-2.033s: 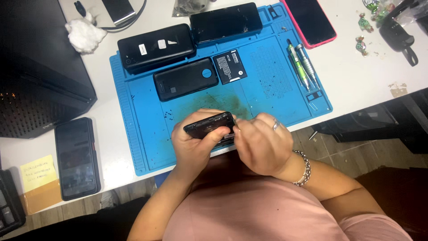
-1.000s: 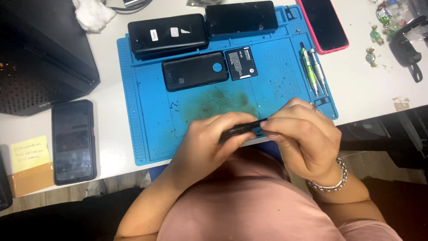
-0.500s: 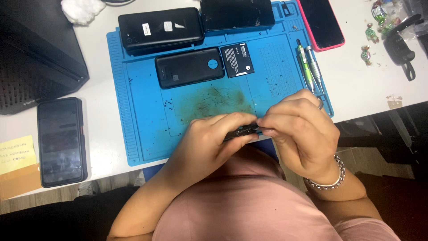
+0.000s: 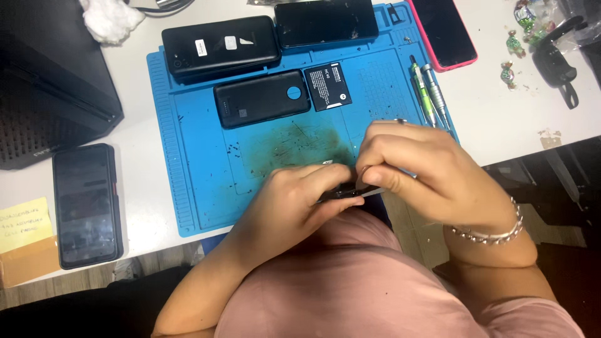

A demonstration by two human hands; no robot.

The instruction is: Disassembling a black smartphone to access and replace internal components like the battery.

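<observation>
The fingers [image 4: 325, 178] of the left hand [image 4: 300, 200] curl tight around a thin dark phone [image 4: 344, 191]. Only a small strip of the phone shows between the two hands, and it lies almost flat. The left thumb presses on its underside. The right hand [image 4: 419, 169] grips the other end of the phone, its fingers bent over the top and its thumb tip pushed against the edge. The two hands touch each other there. They hold the phone just over the near edge of the blue mat [image 4: 188, 188], above a worn green patch.

Further back on the mat lies a black back cover [image 4: 260, 103] with a round hole, and just beside it a small square battery [image 4: 327, 86]. Two more black phones [image 4: 219, 47] lie along the far edge of the mat. Two green tools [image 4: 429, 94] rest by the mat's right edge. A phone in a pink case [image 4: 443, 31] lies on the desk [image 4: 138, 144] past the far right corner. Another dark phone [image 4: 86, 205] lies near the desk's left edge, beside a yellow note [image 4: 24, 224].
</observation>
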